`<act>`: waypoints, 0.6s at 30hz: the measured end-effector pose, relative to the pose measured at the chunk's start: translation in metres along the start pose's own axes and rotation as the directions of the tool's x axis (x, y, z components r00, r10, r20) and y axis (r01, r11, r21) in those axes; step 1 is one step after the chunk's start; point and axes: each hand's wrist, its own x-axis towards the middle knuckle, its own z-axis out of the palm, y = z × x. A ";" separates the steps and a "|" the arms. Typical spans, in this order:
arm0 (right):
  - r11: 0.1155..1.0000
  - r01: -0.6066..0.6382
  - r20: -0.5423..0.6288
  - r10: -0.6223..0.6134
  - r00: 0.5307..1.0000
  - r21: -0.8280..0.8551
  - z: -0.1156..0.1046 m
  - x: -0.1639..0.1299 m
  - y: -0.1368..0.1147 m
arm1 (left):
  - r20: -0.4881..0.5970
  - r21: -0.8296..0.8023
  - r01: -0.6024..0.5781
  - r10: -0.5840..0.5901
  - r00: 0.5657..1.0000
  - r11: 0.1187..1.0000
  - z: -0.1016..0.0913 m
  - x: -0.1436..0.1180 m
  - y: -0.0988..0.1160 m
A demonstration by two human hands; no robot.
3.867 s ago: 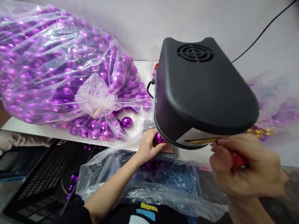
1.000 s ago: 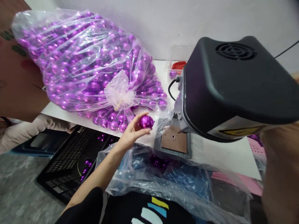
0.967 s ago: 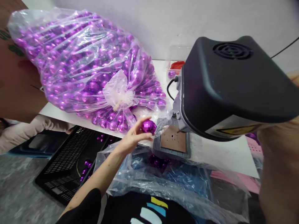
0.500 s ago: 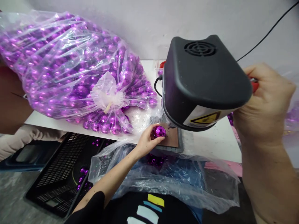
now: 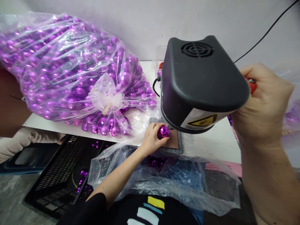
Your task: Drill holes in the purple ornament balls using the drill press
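Shining purple, a faceted ball (image 5: pixel 163 131) sits in the left hand (image 5: pixel 152 137).

The ball (image 5: pixel 163 131) is faceted and finished in mirror gloss. The machine housing (image 5: pixel 206 79) is finished in smooth, matt black, plastic by appearance. The tied bag (image 5: pixel 106 93) is formed of clear, wrinkled, shiny plastic film. The crate (image 5: pixel 57 162) is moulded in perforated black plastic.

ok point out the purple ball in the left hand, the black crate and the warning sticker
Purple ball (image 5: pixel 163 131), head view: on its shiny front.
Black crate (image 5: pixel 56 165), head view: on its slatted side wall.
Warning sticker (image 5: pixel 202 120), head view: on its yellow triangle.
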 end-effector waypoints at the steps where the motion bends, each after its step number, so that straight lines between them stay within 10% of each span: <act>1: 1.000 -0.001 -0.001 0.001 1.000 0.003 0.000 0.000 0.000 | 0.009 -0.014 0.025 -0.025 1.000 1.000 0.001 0.001 -0.001; 18: 0.998 -0.038 -0.009 0.038 0.999 -0.040 -0.001 0.001 -0.004 | 0.027 -0.214 0.051 -0.046 0.999 0.975 0.020 -0.008 -0.008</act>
